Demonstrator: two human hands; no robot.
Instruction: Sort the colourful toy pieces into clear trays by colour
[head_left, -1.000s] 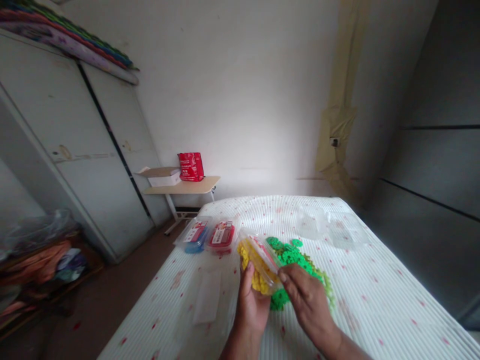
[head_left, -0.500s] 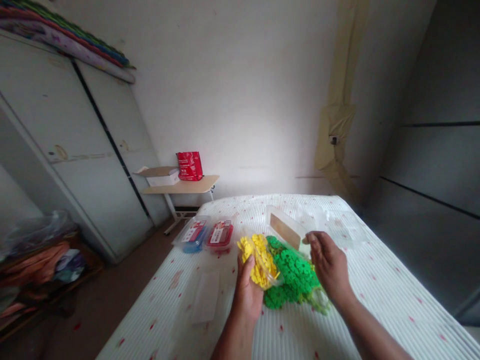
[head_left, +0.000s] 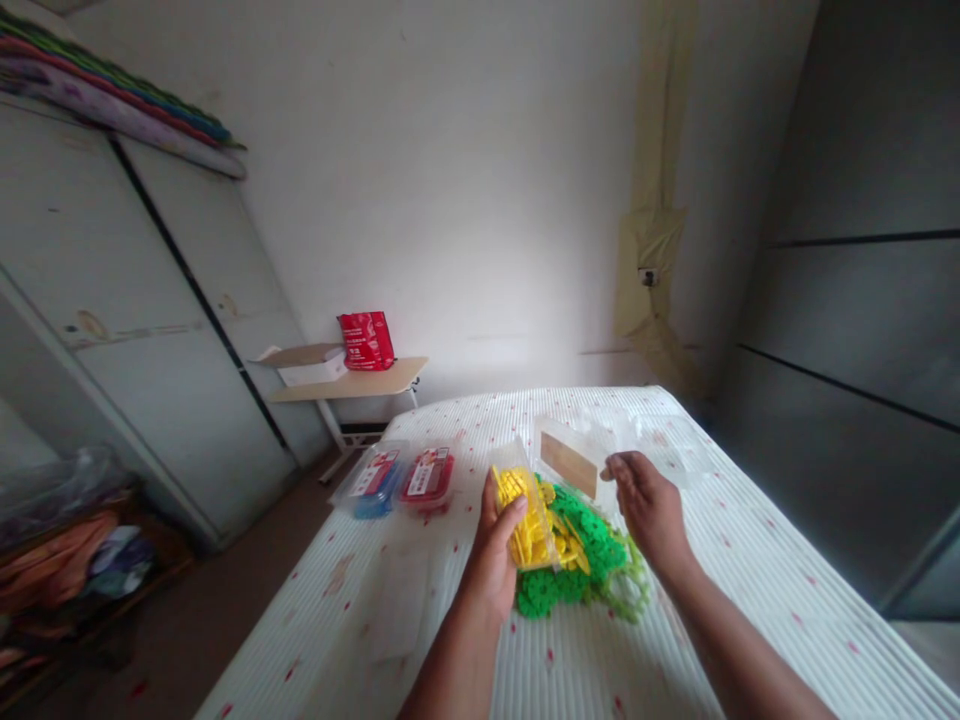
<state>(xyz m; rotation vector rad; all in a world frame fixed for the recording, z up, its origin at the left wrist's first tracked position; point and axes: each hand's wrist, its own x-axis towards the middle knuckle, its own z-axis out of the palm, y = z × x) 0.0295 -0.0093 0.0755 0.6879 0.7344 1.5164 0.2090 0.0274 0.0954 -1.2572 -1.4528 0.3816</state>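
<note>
My left hand (head_left: 496,540) is wrapped round a clear plastic bag of yellow snowflake discs (head_left: 529,525), tilted toward the right. Loose yellow discs spill at its lower right side, over a pile of green snowflake discs (head_left: 596,535). Some lighter green pieces (head_left: 628,592) lie at the pile's right edge. My right hand (head_left: 651,508) hovers to the right of the pile, thumb and fingers pinched together; what they hold, if anything, is too small to make out. Just beyond the pile sits a clear plastic container (head_left: 536,430) with a brown card (head_left: 570,462).
Two lidded clear boxes stand at the left, one with blue contents (head_left: 373,485) and one with red (head_left: 427,478). Another clear plastic container (head_left: 679,445) lies at the back right. A side table (head_left: 390,376) carries a red bag (head_left: 366,340) and a white box (head_left: 311,368).
My left hand has tipped the bag to the right, and yellow discs have come out onto the green pile. My right hand stays pinched beside it. The view has shifted slightly.
</note>
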